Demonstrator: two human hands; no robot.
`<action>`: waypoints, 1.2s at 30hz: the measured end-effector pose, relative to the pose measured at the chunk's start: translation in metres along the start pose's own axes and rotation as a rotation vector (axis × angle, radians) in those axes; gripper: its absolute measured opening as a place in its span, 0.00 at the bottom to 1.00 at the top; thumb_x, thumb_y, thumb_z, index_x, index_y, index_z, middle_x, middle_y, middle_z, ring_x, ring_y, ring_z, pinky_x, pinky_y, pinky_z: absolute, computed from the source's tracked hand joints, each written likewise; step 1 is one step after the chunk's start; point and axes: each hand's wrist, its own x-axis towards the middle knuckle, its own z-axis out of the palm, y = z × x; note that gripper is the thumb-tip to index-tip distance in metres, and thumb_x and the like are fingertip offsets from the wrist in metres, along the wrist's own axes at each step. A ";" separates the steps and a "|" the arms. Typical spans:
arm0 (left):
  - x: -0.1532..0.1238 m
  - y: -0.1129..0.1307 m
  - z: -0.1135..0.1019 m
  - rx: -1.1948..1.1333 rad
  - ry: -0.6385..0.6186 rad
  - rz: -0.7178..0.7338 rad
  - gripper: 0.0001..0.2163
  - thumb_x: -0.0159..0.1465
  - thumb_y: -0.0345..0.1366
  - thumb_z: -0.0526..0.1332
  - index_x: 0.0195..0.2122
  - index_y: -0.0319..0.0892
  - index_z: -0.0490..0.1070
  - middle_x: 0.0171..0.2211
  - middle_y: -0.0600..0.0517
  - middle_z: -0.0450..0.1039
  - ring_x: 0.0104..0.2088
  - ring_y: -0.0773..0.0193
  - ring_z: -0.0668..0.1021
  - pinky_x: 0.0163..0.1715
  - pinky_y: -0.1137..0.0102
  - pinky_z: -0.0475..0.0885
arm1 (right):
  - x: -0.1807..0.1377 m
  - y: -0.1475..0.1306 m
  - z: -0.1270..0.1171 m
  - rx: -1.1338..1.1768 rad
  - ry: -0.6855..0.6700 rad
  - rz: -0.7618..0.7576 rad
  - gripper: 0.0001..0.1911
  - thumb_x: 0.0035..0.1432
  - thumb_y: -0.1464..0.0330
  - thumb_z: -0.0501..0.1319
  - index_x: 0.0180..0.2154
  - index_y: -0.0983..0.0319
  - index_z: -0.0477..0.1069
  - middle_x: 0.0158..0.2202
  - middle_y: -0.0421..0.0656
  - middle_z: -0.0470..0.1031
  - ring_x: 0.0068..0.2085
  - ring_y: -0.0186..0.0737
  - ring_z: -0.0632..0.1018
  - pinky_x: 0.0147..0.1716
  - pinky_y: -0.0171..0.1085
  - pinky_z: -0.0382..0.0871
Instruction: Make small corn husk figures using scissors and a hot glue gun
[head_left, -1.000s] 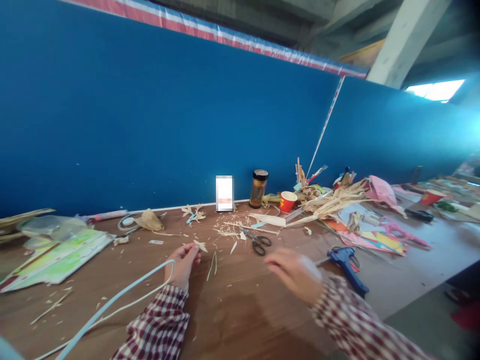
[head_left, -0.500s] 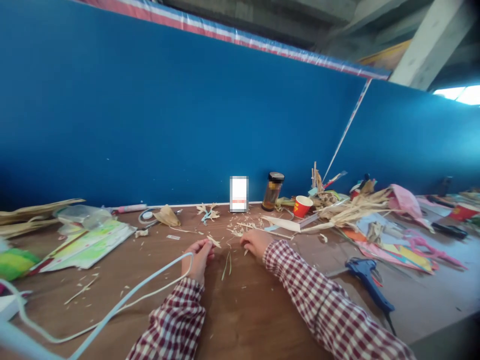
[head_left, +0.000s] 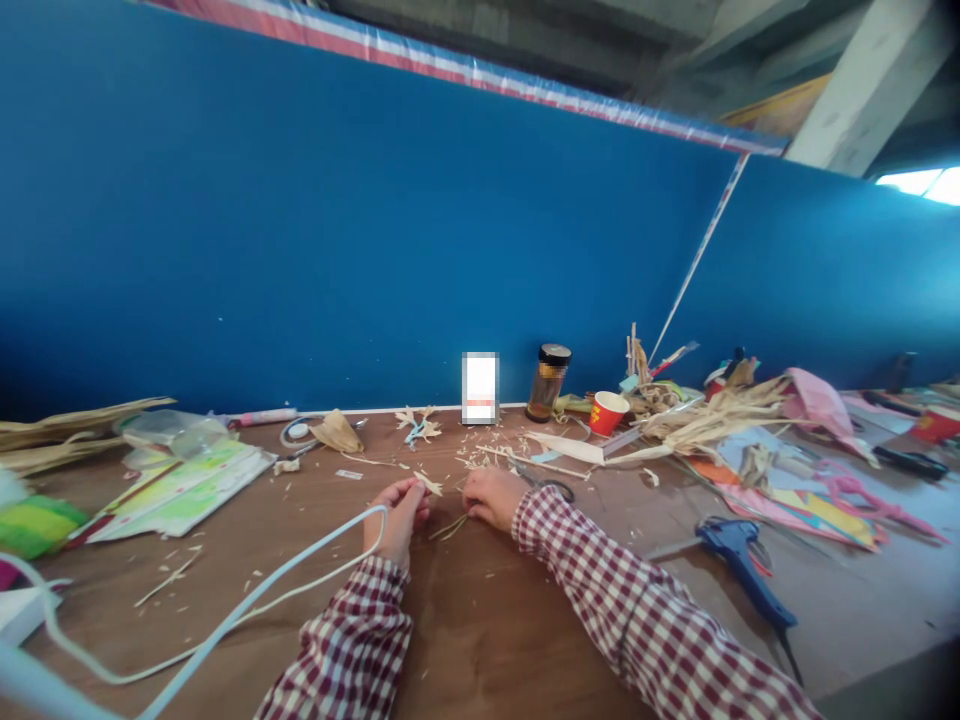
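Observation:
My left hand (head_left: 397, 512) is closed in a pinch on a small pale piece of corn husk (head_left: 429, 483), its frayed end pointing right. Just to its right, my right hand (head_left: 491, 497) has its fingers curled down at the tabletop. Thin greenish straw strips (head_left: 450, 527) run out from under its fingertips, so it seems to grip their ends. Behind the right wrist lies a pair of scissors (head_left: 559, 489), partly covered by the hand and sleeve. Small husk clippings (head_left: 480, 450) are scattered beyond both hands.
A white cable (head_left: 262, 585) loops past my left wrist. A blue glue gun (head_left: 746, 570) lies right of my right forearm. Farther back stand a phone-like white screen (head_left: 480, 388), a dark-lidded jar (head_left: 548, 385) and a red paper cup (head_left: 607, 413). Dried husks (head_left: 720, 425) pile up right.
My right hand has moved left, closer to the left hand, onto the straw strips, which have turned. The scissors behind it have come into view. My left hand keeps its pinch.

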 end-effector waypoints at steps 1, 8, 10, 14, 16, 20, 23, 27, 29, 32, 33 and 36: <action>0.000 -0.001 0.000 0.003 -0.005 -0.001 0.12 0.42 0.36 0.66 0.28 0.38 0.71 0.21 0.53 0.73 0.20 0.71 0.72 0.19 0.77 0.68 | -0.005 -0.002 0.000 0.012 0.014 0.009 0.04 0.52 0.70 0.58 0.32 0.60 0.71 0.33 0.41 0.71 0.37 0.37 0.70 0.36 0.34 0.61; -0.001 -0.004 0.000 0.019 -0.042 0.034 0.13 0.43 0.37 0.66 0.28 0.36 0.71 0.23 0.51 0.73 0.20 0.71 0.72 0.20 0.75 0.68 | -0.033 -0.019 -0.002 0.333 0.133 0.044 0.04 0.50 0.70 0.59 0.30 0.62 0.72 0.28 0.39 0.71 0.30 0.32 0.71 0.31 0.30 0.62; -0.004 -0.003 0.001 0.047 -0.066 0.025 0.13 0.43 0.38 0.65 0.28 0.36 0.71 0.23 0.51 0.73 0.20 0.71 0.72 0.20 0.75 0.68 | -0.034 -0.022 -0.003 0.415 0.164 0.059 0.04 0.50 0.71 0.59 0.29 0.63 0.72 0.27 0.39 0.71 0.31 0.32 0.71 0.31 0.30 0.62; -0.011 0.000 0.004 0.122 -0.116 0.037 0.13 0.44 0.39 0.65 0.28 0.35 0.71 0.23 0.51 0.72 0.21 0.71 0.71 0.18 0.77 0.65 | -0.035 -0.023 -0.003 0.534 0.234 0.106 0.04 0.50 0.74 0.57 0.28 0.63 0.71 0.27 0.39 0.72 0.30 0.33 0.70 0.32 0.31 0.62; -0.012 0.000 0.004 0.167 -0.130 0.062 0.13 0.44 0.39 0.65 0.28 0.36 0.71 0.23 0.51 0.72 0.21 0.70 0.71 0.17 0.78 0.64 | -0.037 -0.020 -0.004 0.613 0.213 0.119 0.05 0.50 0.74 0.56 0.29 0.63 0.70 0.27 0.39 0.71 0.29 0.32 0.70 0.30 0.31 0.63; -0.007 -0.003 0.002 0.237 -0.151 0.096 0.13 0.45 0.40 0.64 0.29 0.36 0.71 0.23 0.51 0.73 0.22 0.69 0.72 0.17 0.78 0.63 | -0.050 -0.008 -0.014 0.818 0.083 0.089 0.04 0.48 0.75 0.56 0.29 0.64 0.67 0.27 0.39 0.69 0.28 0.31 0.69 0.29 0.31 0.63; -0.001 -0.004 0.000 0.228 -0.134 0.095 0.13 0.44 0.41 0.64 0.28 0.37 0.71 0.22 0.51 0.73 0.21 0.69 0.72 0.17 0.77 0.64 | -0.062 -0.006 -0.029 0.981 -0.012 0.060 0.04 0.48 0.74 0.57 0.30 0.64 0.63 0.29 0.39 0.69 0.30 0.31 0.70 0.31 0.32 0.63; 0.004 -0.002 0.000 0.187 -0.015 0.076 0.13 0.42 0.40 0.64 0.27 0.38 0.70 0.21 0.52 0.73 0.20 0.70 0.72 0.15 0.77 0.63 | -0.082 -0.020 -0.045 1.165 -0.142 0.002 0.07 0.49 0.73 0.58 0.31 0.63 0.59 0.28 0.39 0.67 0.29 0.30 0.68 0.29 0.31 0.62; 0.005 0.000 -0.002 0.176 0.036 0.086 0.13 0.42 0.40 0.64 0.27 0.38 0.70 0.21 0.52 0.73 0.20 0.69 0.72 0.15 0.77 0.63 | -0.095 -0.032 -0.051 1.220 -0.166 -0.018 0.07 0.50 0.72 0.58 0.30 0.64 0.58 0.28 0.40 0.66 0.28 0.29 0.68 0.28 0.31 0.61; 0.007 0.002 -0.004 0.177 0.053 0.090 0.13 0.42 0.39 0.64 0.27 0.37 0.70 0.21 0.52 0.73 0.21 0.67 0.73 0.15 0.76 0.64 | -0.117 -0.045 -0.061 1.318 -0.070 -0.094 0.07 0.53 0.70 0.57 0.30 0.63 0.57 0.27 0.40 0.65 0.28 0.30 0.69 0.28 0.32 0.63; 0.007 0.002 -0.004 0.178 0.054 0.087 0.13 0.42 0.39 0.64 0.27 0.37 0.70 0.21 0.52 0.73 0.21 0.67 0.74 0.15 0.76 0.64 | -0.122 -0.047 -0.064 1.359 -0.028 -0.128 0.08 0.53 0.70 0.57 0.29 0.62 0.56 0.27 0.39 0.64 0.27 0.30 0.69 0.27 0.32 0.63; 0.006 0.001 -0.002 0.177 0.054 0.071 0.13 0.42 0.39 0.64 0.27 0.38 0.69 0.21 0.52 0.72 0.20 0.68 0.73 0.15 0.77 0.63 | -0.128 -0.042 -0.066 1.392 0.107 -0.139 0.11 0.52 0.69 0.57 0.27 0.60 0.53 0.25 0.37 0.62 0.25 0.30 0.69 0.24 0.32 0.65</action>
